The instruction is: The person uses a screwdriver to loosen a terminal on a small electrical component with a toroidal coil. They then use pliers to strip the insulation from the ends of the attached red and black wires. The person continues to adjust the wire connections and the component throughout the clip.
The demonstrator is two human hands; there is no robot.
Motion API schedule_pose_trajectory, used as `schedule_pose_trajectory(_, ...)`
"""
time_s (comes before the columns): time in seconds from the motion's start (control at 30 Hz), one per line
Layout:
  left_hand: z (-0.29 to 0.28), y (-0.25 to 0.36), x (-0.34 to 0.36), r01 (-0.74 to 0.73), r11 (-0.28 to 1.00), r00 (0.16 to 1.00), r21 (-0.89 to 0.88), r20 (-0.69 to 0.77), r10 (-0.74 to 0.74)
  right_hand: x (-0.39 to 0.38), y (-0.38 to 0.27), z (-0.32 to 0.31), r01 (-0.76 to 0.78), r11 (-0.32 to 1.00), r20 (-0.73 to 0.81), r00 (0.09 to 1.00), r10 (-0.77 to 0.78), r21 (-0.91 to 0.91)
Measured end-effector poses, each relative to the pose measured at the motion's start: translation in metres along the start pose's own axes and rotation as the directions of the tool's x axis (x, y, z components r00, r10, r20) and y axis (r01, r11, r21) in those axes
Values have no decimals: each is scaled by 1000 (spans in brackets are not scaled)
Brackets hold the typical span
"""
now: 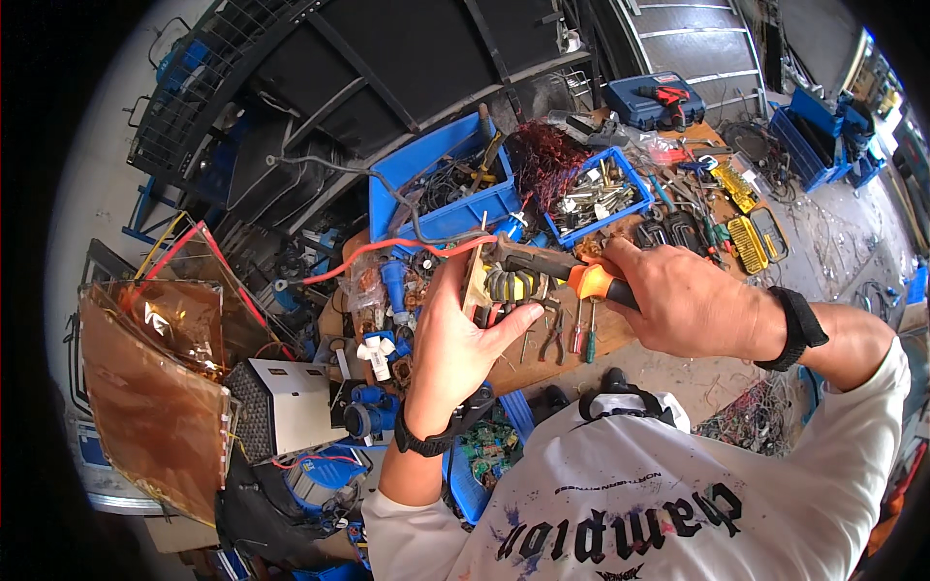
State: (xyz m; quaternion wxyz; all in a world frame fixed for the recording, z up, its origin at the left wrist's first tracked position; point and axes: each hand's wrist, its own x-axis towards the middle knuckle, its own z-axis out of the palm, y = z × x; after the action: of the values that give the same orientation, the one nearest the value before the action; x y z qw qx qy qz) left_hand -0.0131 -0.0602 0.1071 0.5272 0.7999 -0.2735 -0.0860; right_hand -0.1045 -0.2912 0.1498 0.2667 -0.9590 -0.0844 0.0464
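Observation:
My left hand is closed around a part with a tan board and a thick dark coil with yellow showing in it. From its top run a red cable and a grey cable, each with a ring terminal at its far end. In my right hand are pliers with orange and black handles. Their dark jaws lie over the top of the part, near the cable ends. Whether the jaws grip anything cannot be made out.
Beyond my hands stand a blue bin of wires and tools and a blue tray of metal pieces. Dark red wire is heaped between them. Screwdrivers lie on the wooden table. Brown sheets lean at the left.

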Motion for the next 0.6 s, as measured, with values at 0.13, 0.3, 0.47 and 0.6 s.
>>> schedule_pose_trajectory(0.13,0,4,-3,70,987,998,-142,15,-69,0,0,2,28,997,-18,999,-27,65)
schedule_pose_trajectory(0.3,-3,1,-5,56,981,998,-183,26,-52,2,-3,-5,-74,978,141,989,47,197)
schedule_pose_trajectory(0.47,-10,1,-4,68,983,994,-172,96,-52,6,-1,-20,-166,947,329,942,69,276)
schedule_pose_trajectory(0.6,-14,1,-6,105,978,988,-181,134,-81,9,12,-21,-137,942,404,915,1,307)
